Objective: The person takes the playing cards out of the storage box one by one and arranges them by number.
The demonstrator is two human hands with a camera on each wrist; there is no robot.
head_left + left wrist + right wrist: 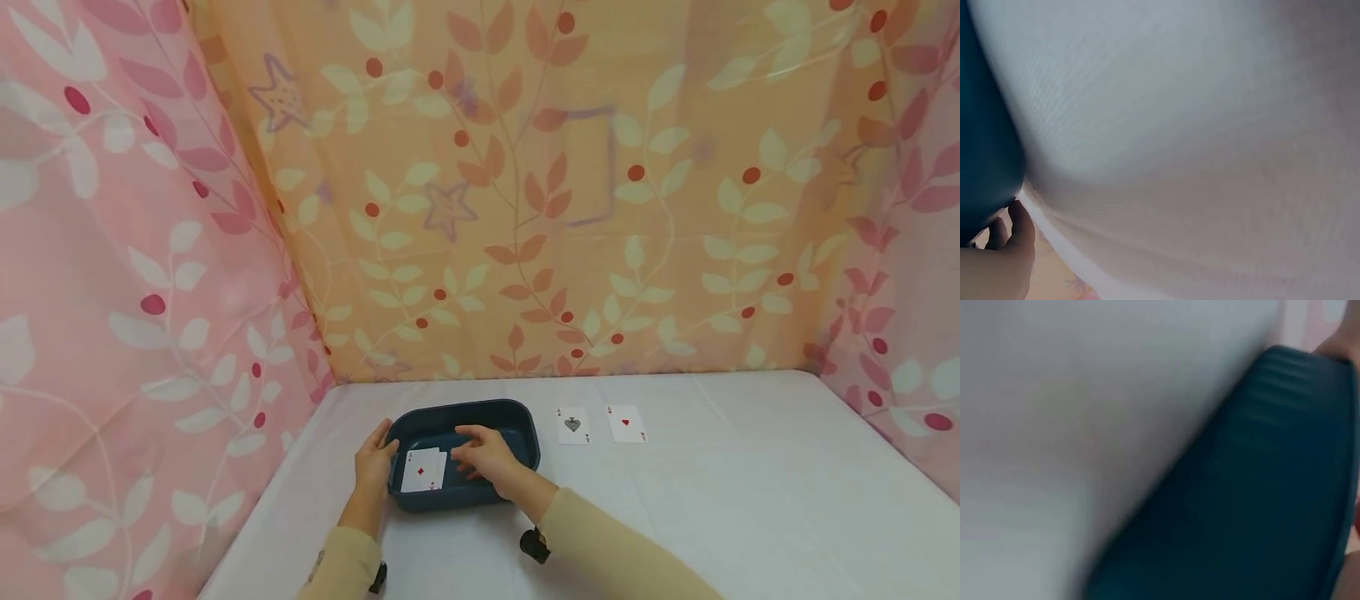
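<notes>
A dark blue rectangular tray (480, 497) stands on the white-covered table. My left hand (372, 462) grips its left end, thumb at the rim and fingers along the outside; the left wrist view shows fingers (1021, 222) against the tray's wall (985, 125). Inside at the left lies an ace of diamonds (420, 472), partly covering at least one other card. Over the middle of the tray is my right hand (487, 458), fingers loosely spread and holding nothing visible. The tray's outer side (1241, 487) fills much of the right wrist view.
Right of the tray, an ace of spades (573, 426) and an ace of hearts (626, 423) lie face up, side by side and apart. The white tablecloth (750, 500) extends to the right. Patterned curtains (525, 208) enclose the back and both sides.
</notes>
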